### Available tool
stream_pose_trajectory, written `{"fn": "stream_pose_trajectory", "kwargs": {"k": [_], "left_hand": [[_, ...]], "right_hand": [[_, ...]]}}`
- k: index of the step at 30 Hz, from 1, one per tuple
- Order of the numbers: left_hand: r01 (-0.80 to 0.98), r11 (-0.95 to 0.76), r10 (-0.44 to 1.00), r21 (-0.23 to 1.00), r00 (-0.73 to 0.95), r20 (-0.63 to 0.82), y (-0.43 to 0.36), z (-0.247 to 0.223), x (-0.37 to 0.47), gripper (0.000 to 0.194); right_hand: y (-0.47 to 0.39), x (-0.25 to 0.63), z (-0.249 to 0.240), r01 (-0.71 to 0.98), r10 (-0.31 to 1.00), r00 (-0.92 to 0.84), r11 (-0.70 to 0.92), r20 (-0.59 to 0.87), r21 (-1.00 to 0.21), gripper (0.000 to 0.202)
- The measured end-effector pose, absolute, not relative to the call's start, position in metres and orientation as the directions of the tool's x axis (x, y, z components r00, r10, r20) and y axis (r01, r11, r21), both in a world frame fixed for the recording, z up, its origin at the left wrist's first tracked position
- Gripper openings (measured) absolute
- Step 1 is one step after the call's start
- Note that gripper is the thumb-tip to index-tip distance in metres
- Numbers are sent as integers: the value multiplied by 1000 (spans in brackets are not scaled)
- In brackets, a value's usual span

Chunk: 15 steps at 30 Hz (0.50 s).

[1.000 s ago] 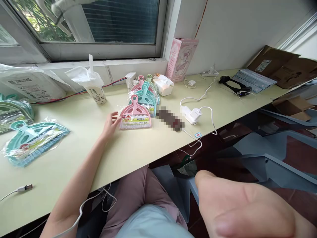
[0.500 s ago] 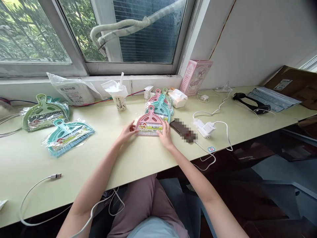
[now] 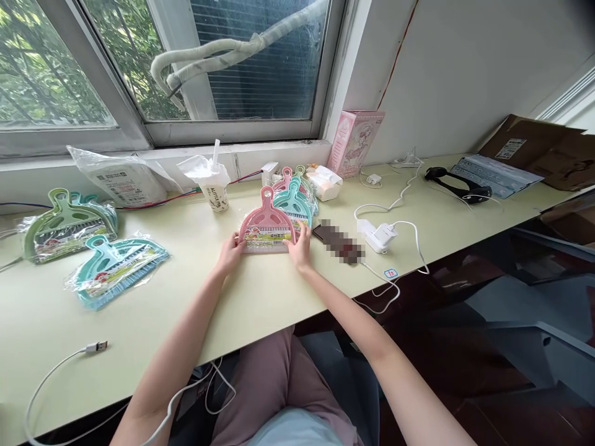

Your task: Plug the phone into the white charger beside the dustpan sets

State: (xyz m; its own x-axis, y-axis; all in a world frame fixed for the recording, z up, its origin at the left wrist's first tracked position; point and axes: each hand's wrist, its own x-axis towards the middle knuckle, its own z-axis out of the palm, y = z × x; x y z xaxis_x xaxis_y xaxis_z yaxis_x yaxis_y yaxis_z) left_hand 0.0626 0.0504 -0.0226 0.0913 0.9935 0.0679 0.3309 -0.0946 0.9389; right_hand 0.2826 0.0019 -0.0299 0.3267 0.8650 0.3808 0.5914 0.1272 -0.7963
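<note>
A pink mini dustpan set (image 3: 266, 224) in clear plastic wrap lies on the pale green desk (image 3: 260, 297). My left hand (image 3: 229, 251) grips its lower left corner and my right hand (image 3: 300, 248) grips its lower right corner. Behind it lies a row of more wrapped sets (image 3: 294, 197) in teal, pink and green. Two other wrapped sets, a teal one (image 3: 116, 266) and a green one (image 3: 65, 223), lie at the far left of the desk.
A cup with a straw (image 3: 212, 186), a white packet (image 3: 121, 179), a pink box (image 3: 354, 142), a phone (image 3: 338, 241), a white charger with cable (image 3: 382, 234), a black headband (image 3: 458, 186) and cardboard (image 3: 534, 148) stand around. A USB cable end (image 3: 95, 347) lies front left.
My right hand came up from close to the camera and took the pink set's right corner. Both hands now hold it; the view tilted up and shifted slightly.
</note>
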Motion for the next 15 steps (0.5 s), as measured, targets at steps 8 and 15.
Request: {"fn": "stream_pose_trajectory", "kwargs": {"k": [8,15], "left_hand": [[519,-204,979,830,86,187,51,-13,109,24],[681,-232,955,694,25,295,75,-16,141,21]], "right_hand": [[-1,296,-13,763,780,342,96,524,-639,58],[10,288,-7,947,919,-103,208,382,-244,56]]}}
